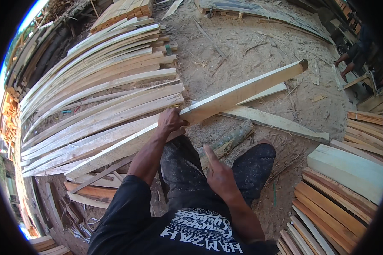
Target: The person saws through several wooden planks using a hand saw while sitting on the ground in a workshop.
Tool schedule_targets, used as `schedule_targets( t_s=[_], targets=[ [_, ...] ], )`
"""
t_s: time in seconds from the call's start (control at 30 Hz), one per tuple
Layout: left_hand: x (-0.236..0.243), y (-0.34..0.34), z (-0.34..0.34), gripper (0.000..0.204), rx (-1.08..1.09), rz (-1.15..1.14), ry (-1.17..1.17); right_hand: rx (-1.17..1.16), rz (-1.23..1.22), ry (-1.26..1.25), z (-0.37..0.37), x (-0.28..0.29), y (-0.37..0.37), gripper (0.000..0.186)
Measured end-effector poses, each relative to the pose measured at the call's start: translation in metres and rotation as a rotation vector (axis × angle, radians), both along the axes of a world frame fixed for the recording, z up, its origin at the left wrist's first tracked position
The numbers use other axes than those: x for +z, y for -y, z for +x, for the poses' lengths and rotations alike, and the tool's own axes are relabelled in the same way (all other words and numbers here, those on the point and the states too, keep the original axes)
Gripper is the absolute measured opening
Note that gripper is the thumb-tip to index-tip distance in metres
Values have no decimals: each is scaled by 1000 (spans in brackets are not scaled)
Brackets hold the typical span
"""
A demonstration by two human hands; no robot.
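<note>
Long sawn plank [242, 94]: in front of the torso, above the small log [232, 139] | axis: lower left to upper right | left hand [171, 120]: nearer, fingers wrapped round plank near mid-length | right hand [220, 175]: apart, bodyward of plank, index finger apparently extended; cannot tell whether it holds anything

Daylight [30, 18] glares at left beyond sandy ground [251, 63] littered with wood scraps [319, 97].
</note>
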State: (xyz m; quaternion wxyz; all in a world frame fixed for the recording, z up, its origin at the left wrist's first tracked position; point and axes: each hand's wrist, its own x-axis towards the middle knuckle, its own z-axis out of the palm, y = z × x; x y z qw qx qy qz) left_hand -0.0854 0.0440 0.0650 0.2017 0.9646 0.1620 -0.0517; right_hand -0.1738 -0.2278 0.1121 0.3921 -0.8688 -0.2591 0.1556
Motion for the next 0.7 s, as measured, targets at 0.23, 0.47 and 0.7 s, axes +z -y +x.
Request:
schedule_targets(
  t_s=[0.23,0.47,0.7],
  targets=[
    [-7,-8,7,49,25,-38,-32,-12,36,-35,0,-6,-9,65],
    [-3,-5,5,44,11,-43,-61,-8,39,66,-7,1,13,67],
    [-15,-18,11,47,3,-86,-103,-8,8,-38,4,-8,-10,65]
  ],
)
